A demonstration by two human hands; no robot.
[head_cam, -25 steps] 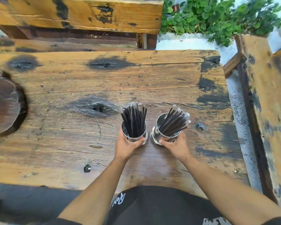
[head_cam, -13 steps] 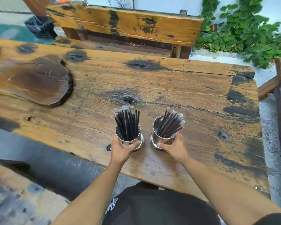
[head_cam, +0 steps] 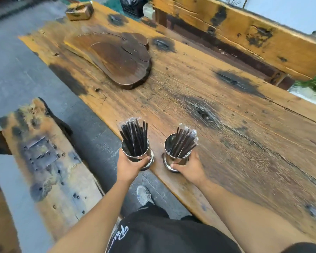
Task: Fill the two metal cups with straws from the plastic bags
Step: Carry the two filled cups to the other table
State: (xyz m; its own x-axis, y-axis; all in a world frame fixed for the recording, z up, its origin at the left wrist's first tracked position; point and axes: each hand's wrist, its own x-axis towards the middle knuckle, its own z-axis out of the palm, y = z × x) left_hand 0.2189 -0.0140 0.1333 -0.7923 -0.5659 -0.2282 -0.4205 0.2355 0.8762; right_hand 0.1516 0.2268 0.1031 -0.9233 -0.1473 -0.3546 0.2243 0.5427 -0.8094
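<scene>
So my left hand is wrapped round the left metal cup and my right hand round the right metal cup, both stuffed with black straws, sitting at the desk edge.

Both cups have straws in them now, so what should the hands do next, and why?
Probably nudge the left cup further onto the table. It sits right at the near edge in the left hand, while the right cup, held by the right hand, stands well on the wood. Both already hold black straws.
</scene>
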